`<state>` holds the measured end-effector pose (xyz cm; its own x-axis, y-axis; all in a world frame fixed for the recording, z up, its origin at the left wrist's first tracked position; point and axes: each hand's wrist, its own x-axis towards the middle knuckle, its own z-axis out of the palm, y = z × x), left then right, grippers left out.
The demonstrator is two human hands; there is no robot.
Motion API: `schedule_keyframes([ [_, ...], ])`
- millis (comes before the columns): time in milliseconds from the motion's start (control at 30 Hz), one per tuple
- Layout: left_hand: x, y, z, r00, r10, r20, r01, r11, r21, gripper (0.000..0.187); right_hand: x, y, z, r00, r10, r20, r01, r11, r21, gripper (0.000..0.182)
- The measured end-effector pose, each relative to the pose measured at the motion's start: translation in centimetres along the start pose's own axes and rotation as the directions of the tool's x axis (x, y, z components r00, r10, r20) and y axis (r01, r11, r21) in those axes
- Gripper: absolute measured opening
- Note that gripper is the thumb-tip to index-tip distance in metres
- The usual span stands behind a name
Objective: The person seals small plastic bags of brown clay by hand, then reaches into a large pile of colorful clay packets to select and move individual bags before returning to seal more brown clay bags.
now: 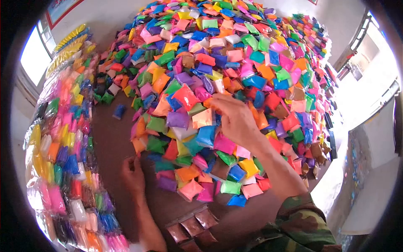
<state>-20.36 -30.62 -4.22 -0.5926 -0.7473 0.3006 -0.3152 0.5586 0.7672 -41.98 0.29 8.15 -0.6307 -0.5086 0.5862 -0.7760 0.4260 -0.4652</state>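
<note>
1. Brown desk (pixel 107 145) lies under the goods; its bare strip runs between two groups of packets.
2. Great heap of small coloured packets (pixel 252 46) covers the middle and far part, pink, blue, green, orange, purple and others mixed.
3. Long stack of clear-wrapped packets (pixel 63 168) stands along the left side, apart from the heap.
4. Camouflage sleeve (pixel 300 214) covers the person's right upper arm, near the lower right.
5. Right hand (pixel 235 117) is over the front of the heap, its fingers bent, just beside a pale orange packet (pixel 202 118); whether it grasps one, I cannot tell.
6. Left hand (pixel 133 170) is near the heap's left front edge, fingers curled; it is blurred, so its grasp cannot be told.
7. Joined brown packets (pixel 193 227) lie at the near edge.
8. Single dark blue packet (pixel 119 111) rests alone on the bare strip.
</note>
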Motion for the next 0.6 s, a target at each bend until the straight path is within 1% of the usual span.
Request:
schedule_keyframes([
  [67,-0.1,0.0,0.0,1.0,-0.013,0.009,0.013,0.999,-0.043,0.023,1.5,-0.2,-0.6,0.999,0.033,-0.032,-0.033,0.999,0.015,0.036],
  [100,-0.2,0.3,-0.1,1.0,-0.019,0.02,0.02,0.997,-0.079,0.022,2.0,0.4,-0.2,0.996,0.014,-0.091,-0.014,1.0,0.001,0.032],
  [133,-0.2,0.6,-0.2,0.999,-0.024,0.031,0.027,0.993,-0.116,0.022,2.3,0.9,0.0,0.993,0.04,-0.113,-0.038,0.999,0.014,0.03],
  [200,-0.2,1.1,-0.6,0.998,-0.029,0.05,0.031,0.998,-0.054,0.024,3.2,1.5,0.3,0.984,0.088,-0.154,-0.083,0.996,0.042,0.026],
  [233,-0.2,1.3,-0.7,0.998,-0.03,0.061,0.031,0.999,-0.023,0.024,3.8,1.6,0.3,0.978,0.086,-0.19,-0.084,0.996,0.02,0.023],
  [333,-0.2,1.2,-0.5,0.996,-0.061,0.071,0.061,0.998,-0.002,0.024,6.3,1.4,0.5,0.991,0.092,-0.093,-0.1,0.992,-0.082,0.025],
  [433,-0.4,0.5,0.5,1.0,-0.017,0.008,0.018,0.987,-0.162,0.021,9.6,2.0,2.6,0.996,-0.018,-0.083,0.0,0.978,-0.207,0.027],
  [533,-0.2,0.9,0.5,0.999,-0.039,0.033,0.045,0.981,-0.19,0.021,12.7,2.9,5.4,0.989,-0.141,-0.048,0.113,0.921,-0.372,0.028],
  [600,-0.2,0.3,0.6,0.997,-0.059,0.041,0.066,0.975,-0.211,0.021,14.1,4.0,6.9,0.965,-0.236,-0.112,0.171,0.895,-0.413,0.021],
])
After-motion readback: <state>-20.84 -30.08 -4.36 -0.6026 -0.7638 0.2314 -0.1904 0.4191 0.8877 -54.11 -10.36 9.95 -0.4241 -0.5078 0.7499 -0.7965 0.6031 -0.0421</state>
